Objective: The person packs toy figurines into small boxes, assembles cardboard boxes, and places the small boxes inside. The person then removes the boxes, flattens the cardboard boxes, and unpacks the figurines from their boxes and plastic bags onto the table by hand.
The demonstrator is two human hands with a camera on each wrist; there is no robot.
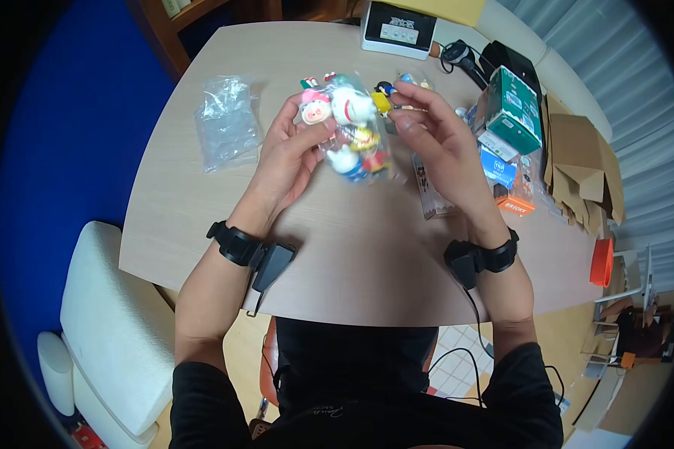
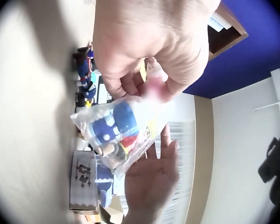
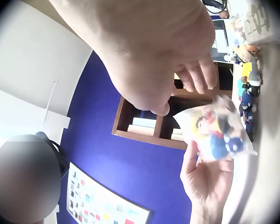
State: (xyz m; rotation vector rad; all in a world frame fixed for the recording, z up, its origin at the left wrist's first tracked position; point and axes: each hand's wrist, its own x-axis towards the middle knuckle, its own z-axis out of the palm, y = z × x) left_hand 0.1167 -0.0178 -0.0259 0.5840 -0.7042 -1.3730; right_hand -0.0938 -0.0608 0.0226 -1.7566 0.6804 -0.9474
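Note:
My left hand (image 1: 286,153) pinches a clear plastic bag (image 1: 361,142) of small toy figures above the table, thumb on its near face. Inside show a white figure with a red collar, a pink-hooded one, and blue, yellow and red pieces. To the right of the bag is my right hand (image 1: 445,146), fingers loosely bent and holding nothing. From the left wrist, the bag (image 2: 114,133) hangs below the left hand (image 2: 151,42), with the right hand (image 2: 151,182) beyond it. Several loose figures (image 2: 85,74) stand on the table behind, partly hidden by the bag in the head view.
An empty clear bag (image 1: 228,123) lies at the left. On the right are a green box (image 1: 513,112), a blue-and-white box (image 1: 498,166), an orange box (image 1: 517,205) and torn cardboard (image 1: 584,165). A white device (image 1: 398,31) and a black scanner (image 1: 460,56) sit at the back.

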